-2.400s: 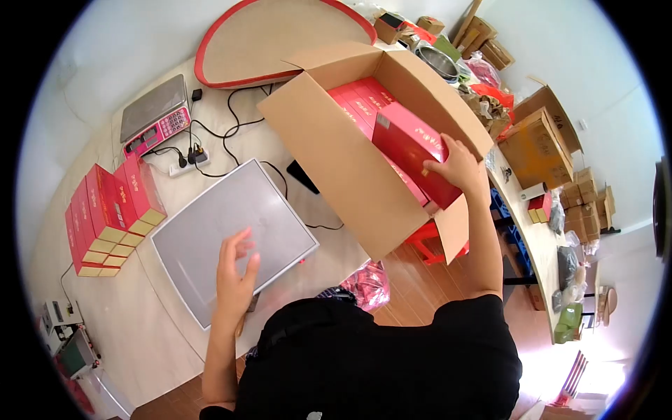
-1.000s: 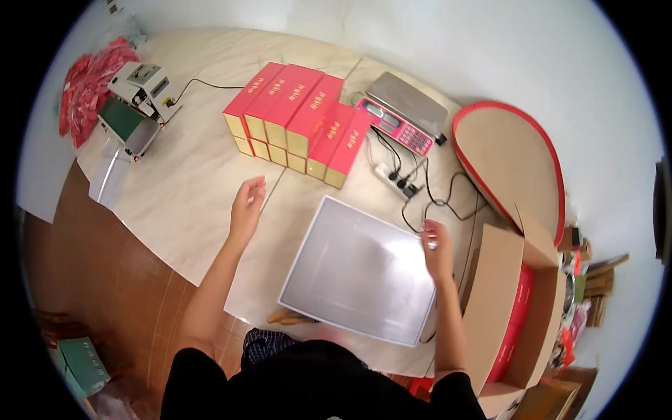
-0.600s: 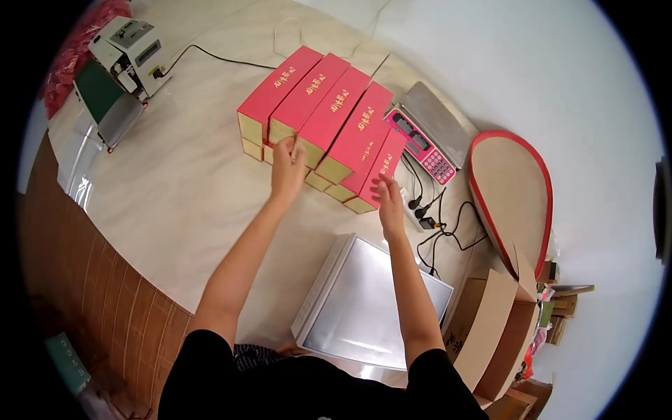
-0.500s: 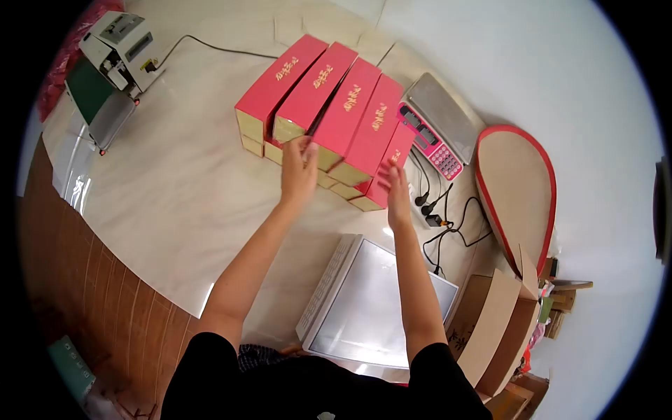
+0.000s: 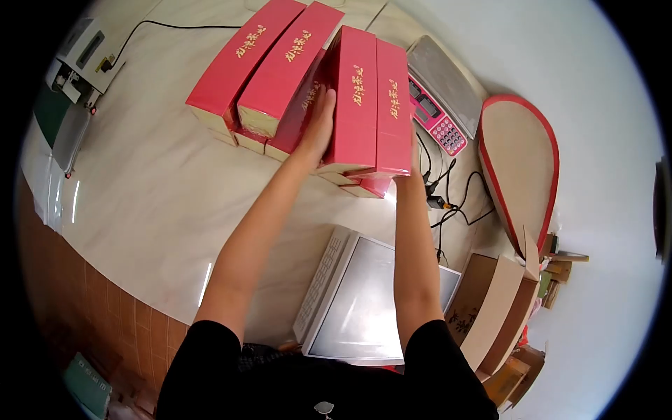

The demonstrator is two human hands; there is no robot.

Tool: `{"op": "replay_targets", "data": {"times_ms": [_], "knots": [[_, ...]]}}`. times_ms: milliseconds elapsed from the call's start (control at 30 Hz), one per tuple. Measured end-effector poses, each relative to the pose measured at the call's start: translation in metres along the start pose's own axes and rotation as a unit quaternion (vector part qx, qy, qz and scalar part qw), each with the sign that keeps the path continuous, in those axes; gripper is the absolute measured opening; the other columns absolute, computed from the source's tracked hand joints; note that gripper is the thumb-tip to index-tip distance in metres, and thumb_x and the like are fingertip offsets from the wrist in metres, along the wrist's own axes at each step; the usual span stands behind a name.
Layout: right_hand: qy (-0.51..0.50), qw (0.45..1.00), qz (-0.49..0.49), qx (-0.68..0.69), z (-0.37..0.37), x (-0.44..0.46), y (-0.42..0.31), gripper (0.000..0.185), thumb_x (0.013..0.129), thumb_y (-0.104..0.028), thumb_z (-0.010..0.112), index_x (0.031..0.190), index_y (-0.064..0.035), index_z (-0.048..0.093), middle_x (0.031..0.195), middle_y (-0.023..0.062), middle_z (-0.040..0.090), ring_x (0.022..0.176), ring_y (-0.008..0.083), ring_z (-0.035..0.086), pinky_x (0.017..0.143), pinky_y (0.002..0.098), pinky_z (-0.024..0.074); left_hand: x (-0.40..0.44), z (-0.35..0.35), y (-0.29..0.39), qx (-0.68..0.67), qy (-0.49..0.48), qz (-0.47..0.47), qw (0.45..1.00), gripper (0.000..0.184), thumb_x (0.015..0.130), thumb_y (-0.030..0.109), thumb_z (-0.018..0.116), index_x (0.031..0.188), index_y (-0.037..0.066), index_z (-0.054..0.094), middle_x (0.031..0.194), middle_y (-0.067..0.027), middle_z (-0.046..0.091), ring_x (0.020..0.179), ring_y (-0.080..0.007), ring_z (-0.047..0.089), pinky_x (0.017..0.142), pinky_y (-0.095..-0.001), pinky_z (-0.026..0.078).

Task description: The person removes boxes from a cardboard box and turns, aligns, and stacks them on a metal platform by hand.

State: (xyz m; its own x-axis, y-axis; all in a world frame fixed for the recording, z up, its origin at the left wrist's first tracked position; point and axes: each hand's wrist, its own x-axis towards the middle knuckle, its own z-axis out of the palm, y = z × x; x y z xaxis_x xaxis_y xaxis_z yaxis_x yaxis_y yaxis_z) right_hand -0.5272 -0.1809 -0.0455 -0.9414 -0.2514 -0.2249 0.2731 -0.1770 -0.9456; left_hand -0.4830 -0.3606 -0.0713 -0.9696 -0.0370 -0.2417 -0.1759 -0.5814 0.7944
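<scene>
Two long red gift boxes with gold lettering, a left one [image 5: 355, 115] and a right one [image 5: 393, 133], are squeezed side by side between my hands, raised above the lower layer. My left hand [image 5: 320, 129] presses flat along the left side. My right hand [image 5: 416, 164] is on the right side, its fingers mostly hidden behind the box. To the left, two more red boxes, an outer one [image 5: 241, 59] and an inner one [image 5: 287, 77], lie on top of the stack. A lower red box [image 5: 297, 129] shows beside my left hand, and another [image 5: 371, 187] beneath the held pair.
A pink scale [image 5: 444, 133] stands right of the boxes, with black cables [image 5: 455, 210] below it. A silver-topped machine [image 5: 357, 301] sits near my body. An open carton [image 5: 490, 322] and a red-rimmed tray [image 5: 521, 168] are at right, a grey-white machine [image 5: 87, 52] at far left.
My hands have closed on the sides of two red boxes and lifted them off the lower layer. The view has shifted, so the stack appears larger and further left.
</scene>
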Motion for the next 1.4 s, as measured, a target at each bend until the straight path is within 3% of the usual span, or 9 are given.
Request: {"op": "replay_targets", "data": {"times_ms": [100, 267, 400, 467, 600, 900, 1200, 1300, 1400], "knots": [[-0.071, 0.997, 0.031, 0.02, -0.008, -0.021, -0.024, 0.066, 0.097, -0.053, 0.039, 0.142, -0.0055, 0.034, 0.139, 0.0123, 0.044, 0.125, 0.0222, 0.046, 0.102, 0.0355, 0.0404, -0.037, 0.026, 0.002, 0.044, 0.023, 0.056, 0.997, 0.09, 0.093, 0.065, 0.03, 0.149, 0.0, 0.002, 0.156, -0.0179, 0.004, 0.144, -0.0271, 0.004, 0.116, -0.036, 0.008], [0.046, 0.984, 0.13, 0.114, -0.055, -0.131, -0.063, 0.053, 0.098, -0.042, 0.046, 0.135, -0.0041, 0.046, 0.128, 0.0122, 0.056, 0.114, 0.022, 0.056, 0.095, 0.0341, 0.046, -0.166, 0.099, -0.029, 0.126, 0.055, 0.16, 0.977, 0.092, 0.097, 0.051, 0.035, 0.141, -0.01, -0.018, 0.151, -0.0283, -0.018, 0.142, -0.0375, -0.015, 0.115, -0.043, -0.005], [0.023, 0.977, 0.198, 0.074, -0.101, -0.219, -0.108, 0.06, 0.097, -0.04, 0.048, 0.14, 0.0001, 0.037, 0.137, 0.0135, 0.048, 0.122, 0.0226, 0.05, 0.1, 0.0343, 0.0426, -0.297, 0.161, -0.052, 0.177, -0.013, 0.112, 0.978, 0.091, 0.1, 0.037, 0.036, 0.131, -0.012, -0.034, 0.145, -0.0325, -0.029, 0.138, -0.0422, -0.023, 0.113, -0.0482, -0.009], [-0.132, 0.95, 0.282, 0.032, -0.118, -0.258, -0.121, 0.062, 0.095, -0.04, 0.051, 0.142, -0.0012, 0.036, 0.137, 0.012, 0.049, 0.121, 0.0214, 0.051, 0.101, 0.0333, 0.0416, -0.343, 0.18, -0.067, 0.116, -0.059, 0.075, 0.989, 0.091, 0.101, 0.036, 0.036, 0.128, -0.011, -0.038, 0.143, -0.0311, -0.033, 0.137, -0.0406, -0.026, 0.112, -0.0476, -0.011], [-0.006, 0.93, 0.351, -0.106, -0.136, -0.323, -0.119, 0.069, 0.089, -0.047, 0.057, 0.141, -0.005, 0.04, 0.137, 0.0113, 0.049, 0.122, 0.0205, 0.05, 0.103, 0.0329, 0.0394, -0.408, 0.213, -0.103, 0.096, -0.056, 0.016, 0.994, 0.089, 0.101, 0.033, 0.035, 0.129, -0.008, -0.039, 0.142, -0.0279, -0.038, 0.136, -0.0385, -0.029, 0.112, -0.0475, -0.011], [-0.225, 0.885, 0.403, -0.07, -0.2, -0.349, -0.076, 0.075, 0.087, -0.049, 0.058, 0.142, -0.003, 0.038, 0.141, 0.0131, 0.045, 0.127, 0.022, 0.047, 0.106, 0.0317, 0.0358, -0.469, 0.278, -0.206, 0.181, 0.079, 0.002, 0.98, 0.073, 0.102, 0.026, 0.038, 0.143, -0.005, -0.014, 0.149, -0.023, 0.003, 0.139, -0.0283, 0.007, 0.114, -0.0404, 0.005], [-0.405, 0.858, 0.29, -0.126, -0.229, -0.332, -0.057, 0.064, 0.093, -0.041, 0.055, 0.143, -0.0041, 0.037, 0.137, 0.0139, 0.049, 0.125, 0.022, 0.048, 0.107, 0.0322, 0.0348, -0.475, 0.277, -0.232, 0.164, 0.153, -0.07, 0.972, 0.068, 0.101, 0.036, 0.039, 0.143, -0.006, 0.006, 0.146, -0.0217, 0.018, 0.137, -0.0305, 0.018, 0.114, -0.0384, 0.013], [-0.342, 0.932, 0.115, 0.027, -0.247, -0.329, -0.055, 0.062, 0.097, -0.041, 0.047, 0.14, 0.0028, 0.036, 0.138, 0.0165, 0.048, 0.128, 0.0274, 0.046, 0.11, 0.0392, 0.0303, -0.484, 0.235, -0.205, 0.259, 0.271, -0.056, 0.925, 0.079, 0.101, 0.047, 0.03, 0.146, -0.005, -0.01, 0.155, -0.021, -0.006, 0.144, -0.029, -0.003, 0.116, -0.0372, 0.002], [-0.18, 0.981, 0.063, -0.015, -0.282, -0.349, -0.063, 0.064, 0.097, -0.046, 0.04, 0.14, 0.0015, 0.037, 0.139, 0.019, 0.046, 0.128, 0.0289, 0.045, 0.109, 0.0387, 0.0309, -0.472, 0.192, -0.148, 0.318, 0.34, 0.104, 0.879, 0.07, 0.102, 0.04, 0.031, 0.149, 0.001, -0.002, 0.157, -0.0162, -0.001, 0.145, -0.027, 0.003, 0.117, -0.0376, 0.004]]}}
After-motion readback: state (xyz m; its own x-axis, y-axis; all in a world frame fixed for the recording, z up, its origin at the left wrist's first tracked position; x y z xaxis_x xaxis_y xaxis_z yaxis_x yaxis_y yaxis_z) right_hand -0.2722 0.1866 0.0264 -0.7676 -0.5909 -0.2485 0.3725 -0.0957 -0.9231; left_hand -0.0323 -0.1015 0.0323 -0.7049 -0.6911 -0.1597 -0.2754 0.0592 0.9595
